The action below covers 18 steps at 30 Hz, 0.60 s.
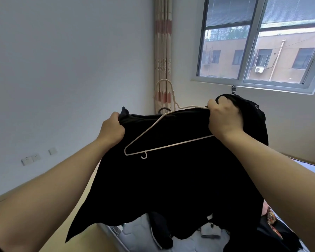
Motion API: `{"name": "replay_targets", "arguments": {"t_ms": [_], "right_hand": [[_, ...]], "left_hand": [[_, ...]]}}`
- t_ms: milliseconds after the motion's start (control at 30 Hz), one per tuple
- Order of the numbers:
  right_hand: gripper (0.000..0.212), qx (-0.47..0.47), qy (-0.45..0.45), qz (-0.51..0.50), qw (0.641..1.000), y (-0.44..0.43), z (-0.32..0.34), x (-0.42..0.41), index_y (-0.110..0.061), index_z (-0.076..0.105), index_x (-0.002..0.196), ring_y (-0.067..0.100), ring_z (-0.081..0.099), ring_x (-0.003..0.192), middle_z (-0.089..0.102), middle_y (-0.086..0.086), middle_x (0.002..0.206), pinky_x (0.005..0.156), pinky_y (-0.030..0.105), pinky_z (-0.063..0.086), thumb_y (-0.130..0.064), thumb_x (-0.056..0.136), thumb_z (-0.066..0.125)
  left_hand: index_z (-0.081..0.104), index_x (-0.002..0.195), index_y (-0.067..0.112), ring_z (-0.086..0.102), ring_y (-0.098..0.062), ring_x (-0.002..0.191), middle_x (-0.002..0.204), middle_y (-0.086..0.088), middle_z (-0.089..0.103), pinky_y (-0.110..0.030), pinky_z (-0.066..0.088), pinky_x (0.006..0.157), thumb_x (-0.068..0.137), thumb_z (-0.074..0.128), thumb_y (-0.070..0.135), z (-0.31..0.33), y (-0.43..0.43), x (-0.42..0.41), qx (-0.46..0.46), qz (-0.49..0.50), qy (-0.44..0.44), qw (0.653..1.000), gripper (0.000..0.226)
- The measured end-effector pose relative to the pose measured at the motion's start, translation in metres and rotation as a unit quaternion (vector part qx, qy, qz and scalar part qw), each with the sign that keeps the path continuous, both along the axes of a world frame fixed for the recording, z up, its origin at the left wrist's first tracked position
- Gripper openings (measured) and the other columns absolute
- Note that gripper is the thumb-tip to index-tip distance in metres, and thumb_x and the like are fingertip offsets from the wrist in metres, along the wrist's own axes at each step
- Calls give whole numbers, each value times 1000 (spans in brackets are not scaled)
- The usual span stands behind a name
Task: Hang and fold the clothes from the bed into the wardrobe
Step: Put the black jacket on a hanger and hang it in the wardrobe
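I hold a black garment (171, 179) up in front of me above the bed. My left hand (113, 130) grips its top edge at the left. My right hand (224, 119) clutches the garment's top right together with one arm of a white wire hanger (153, 128). The hanger lies tilted against the cloth, its hook (164, 84) pointing up toward the curtain. The garment hangs down and hides most of the bed. The wardrobe is not in view.
Below, the bed's pale mattress (135, 233) carries more dark clothes (162, 235) and a patterned item (271, 215) at the right. A window (258, 42) fills the upper right, a curtain (162, 51) hangs in the corner, and wall sockets (31, 159) sit low on the left wall.
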State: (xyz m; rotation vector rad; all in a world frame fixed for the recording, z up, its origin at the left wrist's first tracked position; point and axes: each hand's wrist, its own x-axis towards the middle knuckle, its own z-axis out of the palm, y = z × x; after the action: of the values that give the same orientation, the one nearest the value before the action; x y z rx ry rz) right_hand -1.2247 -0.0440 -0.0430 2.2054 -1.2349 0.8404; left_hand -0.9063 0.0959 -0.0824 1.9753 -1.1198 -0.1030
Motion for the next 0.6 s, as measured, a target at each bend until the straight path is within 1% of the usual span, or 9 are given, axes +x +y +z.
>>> {"name": "replay_targets", "arguments": {"t_ms": [67, 133, 200, 300, 367, 433, 467, 533, 600], "right_hand": [[24, 4, 0, -9, 1000, -2, -2, -1, -2, 58, 92, 38, 53, 79, 51, 22, 89, 56, 34, 32, 11, 72, 55], [24, 7, 8, -15, 1000, -3, -4, -1, -2, 58, 93, 38, 53, 79, 52, 22, 89, 56, 34, 32, 10, 73, 56], [23, 9, 14, -17, 1000, -3, -5, 0, -2, 58, 93, 38, 53, 80, 52, 23, 90, 57, 34, 33, 10, 73, 55], [24, 10, 12, -13, 1000, 0, -6, 4, -1, 58, 95, 39, 54, 81, 53, 23, 91, 57, 35, 32, 10, 74, 54], [24, 11, 10, -11, 1000, 0, -7, 5, -2, 58, 97, 40, 54, 83, 53, 24, 92, 58, 35, 31, 10, 75, 54], [23, 7, 13, -10, 1000, -1, -8, 5, -1, 59, 95, 39, 53, 80, 53, 23, 90, 56, 34, 31, 10, 75, 55], [22, 5, 16, -7, 1000, -1, -10, 4, -1, 59, 92, 38, 52, 77, 52, 23, 88, 55, 34, 30, 10, 74, 55], [20, 0, 24, -2, 1000, 0, -13, 4, 0, 58, 87, 35, 49, 72, 51, 23, 83, 54, 32, 29, 12, 72, 57], [21, -2, 29, -3, 1000, 2, -15, 7, 0, 58, 86, 36, 50, 71, 51, 24, 83, 54, 32, 28, 14, 70, 58]], "left_hand": [[55, 102, 17, 60, -20, 86, 90, 1, 60, -31, 44, 65, 90, 56, 20, -1, 1, 3, 1, -27, -14, 1000, 12], [61, 98, 23, 61, -12, 84, 89, 9, 63, -30, 48, 67, 79, 76, 47, -2, 2, 8, 41, -87, -83, 992, 35], [63, 97, 27, 61, -8, 83, 90, 12, 65, -33, 53, 72, 64, 84, 62, -5, 2, 13, 91, -124, -157, 976, 53], [65, 90, 27, 62, -14, 83, 86, 10, 67, -36, 55, 75, 66, 83, 57, -8, 2, 19, 78, -78, -203, 973, 43], [67, 85, 22, 62, -16, 79, 82, 6, 66, -34, 53, 71, 72, 83, 43, -6, 2, 24, 68, -81, -207, 973, 30], [67, 79, 17, 61, -19, 77, 80, 2, 64, -31, 48, 67, 82, 76, 27, -3, 5, 25, 77, -105, -219, 967, 15], [66, 77, 15, 60, -21, 77, 81, -1, 62, -32, 47, 67, 87, 69, 22, -3, 6, 25, 77, -105, -236, 963, 13], [65, 77, 12, 58, -23, 78, 82, -3, 59, -35, 47, 68, 95, 56, 18, -2, 6, 26, 62, -82, -249, 963, 21], [63, 82, 11, 59, -23, 77, 80, -2, 61, -35, 47, 65, 97, 49, 14, -1, 5, 25, 50, -52, -214, 974, 21]]}}
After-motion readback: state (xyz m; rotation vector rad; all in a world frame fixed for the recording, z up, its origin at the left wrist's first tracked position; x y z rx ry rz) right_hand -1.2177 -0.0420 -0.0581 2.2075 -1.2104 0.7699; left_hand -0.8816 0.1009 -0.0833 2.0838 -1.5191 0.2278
